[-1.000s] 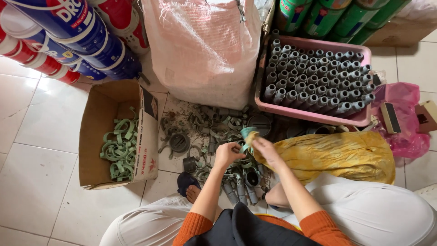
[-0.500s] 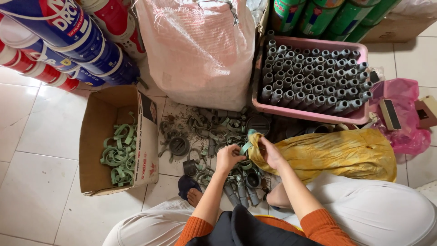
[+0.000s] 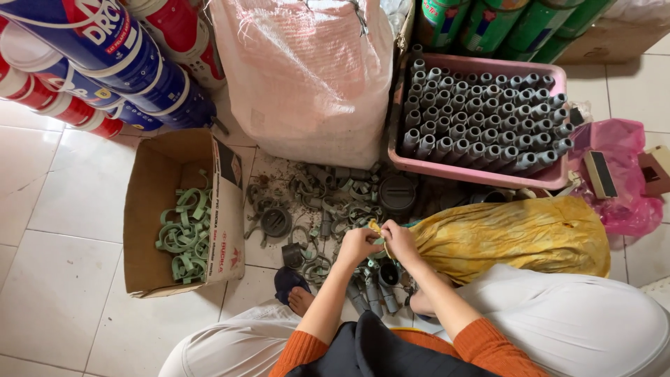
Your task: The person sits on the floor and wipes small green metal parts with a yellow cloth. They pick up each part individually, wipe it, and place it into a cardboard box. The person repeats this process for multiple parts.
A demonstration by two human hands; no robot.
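Both hands [image 3: 380, 242] w/ fingers on yellow cloth [image 3: 516, 234], over grey clamps [image 3: 328, 199].

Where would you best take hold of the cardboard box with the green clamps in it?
Take the cardboard box by its two long side walls, coming from above. It sits open-topped on the floor, with the flap on its right side folded out, so both walls are exposed. The green clamps lie loose in the middle, so keeping it level seems wise. Both hands are at the yellow bag.
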